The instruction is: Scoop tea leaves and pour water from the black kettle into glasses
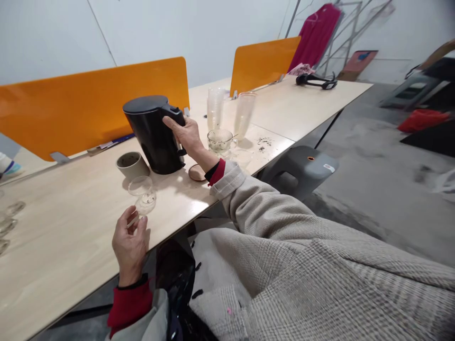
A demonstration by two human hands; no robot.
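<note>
Kettle handle [174, 110] partly hidden by fingers [174, 127]; glasses [6, 222] cut off at left edge.

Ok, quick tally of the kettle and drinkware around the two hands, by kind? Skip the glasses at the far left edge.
Black electric kettle: 1
Grey ceramic cup: 1
Short clear glasses: 2 (the glass at the left hand, the ribbed glass)
Tall clear cup stacks: 2 (left stack, right stack)
Total: 6
</note>
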